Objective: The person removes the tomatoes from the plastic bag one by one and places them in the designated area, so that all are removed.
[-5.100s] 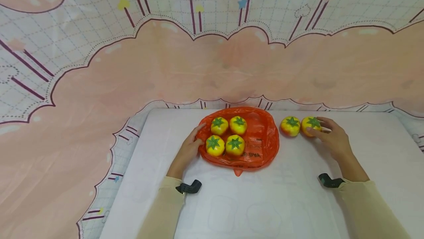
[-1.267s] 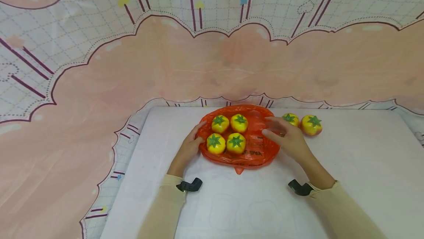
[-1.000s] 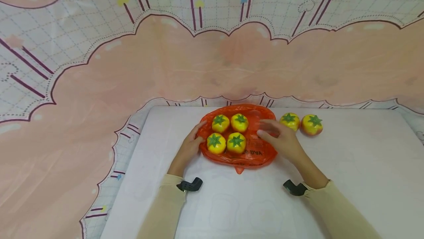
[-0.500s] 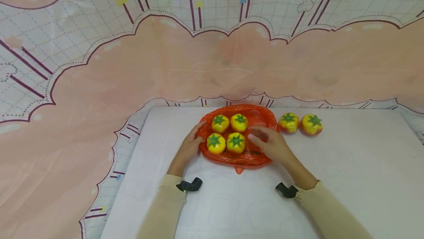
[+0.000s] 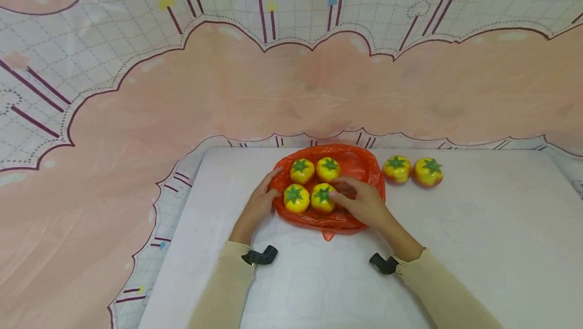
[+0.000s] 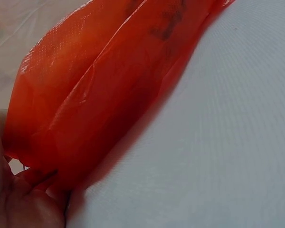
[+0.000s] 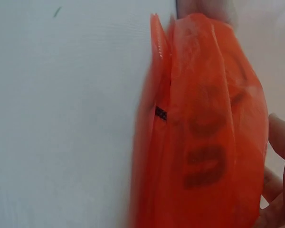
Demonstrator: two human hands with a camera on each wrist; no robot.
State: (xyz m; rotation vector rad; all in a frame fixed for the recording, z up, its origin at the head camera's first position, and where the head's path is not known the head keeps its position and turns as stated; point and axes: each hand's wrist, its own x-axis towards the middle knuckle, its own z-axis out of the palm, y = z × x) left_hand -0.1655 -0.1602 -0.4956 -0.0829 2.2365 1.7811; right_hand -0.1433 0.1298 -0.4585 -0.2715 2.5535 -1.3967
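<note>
An orange-red plastic bag (image 5: 357, 159) lies spread wide on the white table, with several persimmons inside, yellow with green star-shaped tops. My left hand (image 5: 260, 205) holds the bag's left rim; in the left wrist view red plastic (image 6: 99, 95) covers part of its fingers. Over the bag's right half reaches my right hand (image 5: 366, 205), its thumb overlapping the right edge of the front right persimmon (image 5: 321, 201) and its fingers loosely bent. The bag's printed side (image 7: 204, 133) hides much of that hand in the right wrist view.
Right of the bag, two more persimmons, one nearer the bag (image 5: 397, 170) and one farther right (image 5: 428, 173), sit side by side on the white table (image 5: 492, 228). A pink patterned cloth (image 5: 291, 91) hangs behind the table's back edge.
My right hand has moved left from the far right persimmon, over the bag's right rim, to the front right persimmon in the bag. The left hand stays at the left rim.
</note>
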